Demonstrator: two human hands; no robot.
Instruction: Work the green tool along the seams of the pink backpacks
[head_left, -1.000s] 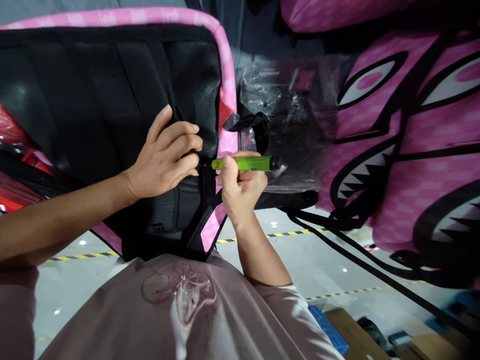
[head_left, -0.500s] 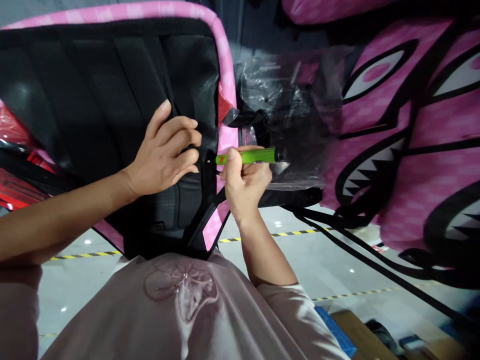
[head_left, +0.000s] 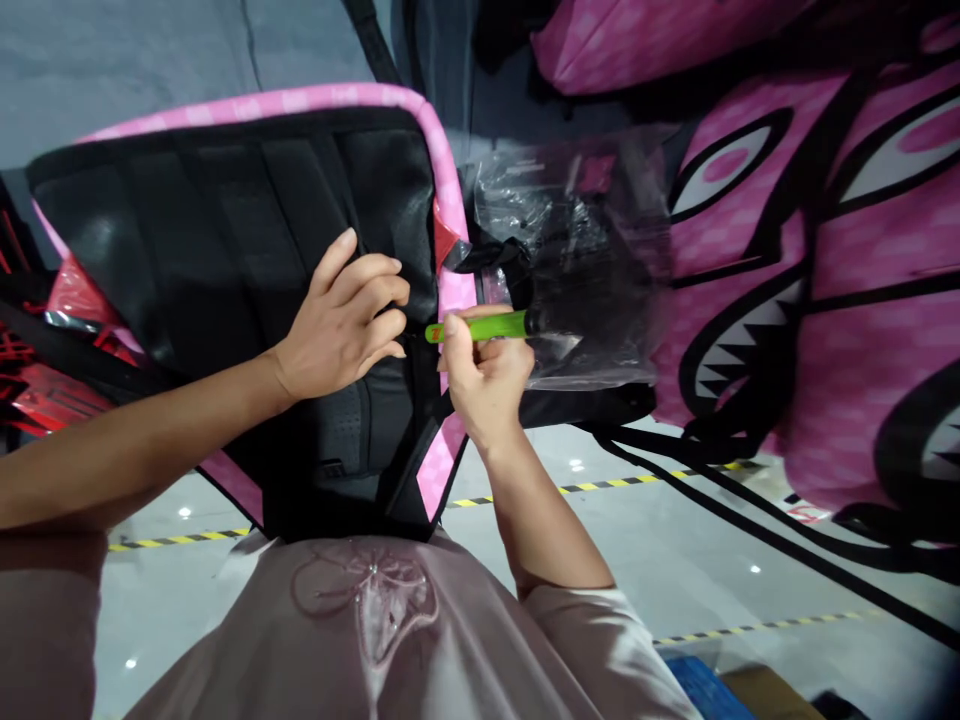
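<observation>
A backpack with a black back panel and pink checkered edging lies in front of me. On that panel rests my left hand, its fingers bent and apart. My right hand is closed around a green pen-shaped tool with a black rear end and a red mark near its front. The tool lies across the pink edging and points left, a short way from my left thumb and forefinger. Its exact kind is unclear. A red tab and a black strap are on the edging above my right hand.
A clear plastic bag lies right of the backpack. Pink bags with printed eyes and teeth stand further right, black straps hanging below. Red plastic-wrapped pieces are at the left. The floor has yellow-black tape lines.
The view has shifted, so the backpack sits lower and more of it shows. The green tool's front end is slightly closer to my left fingers; both hands keep nearly the same pose.
</observation>
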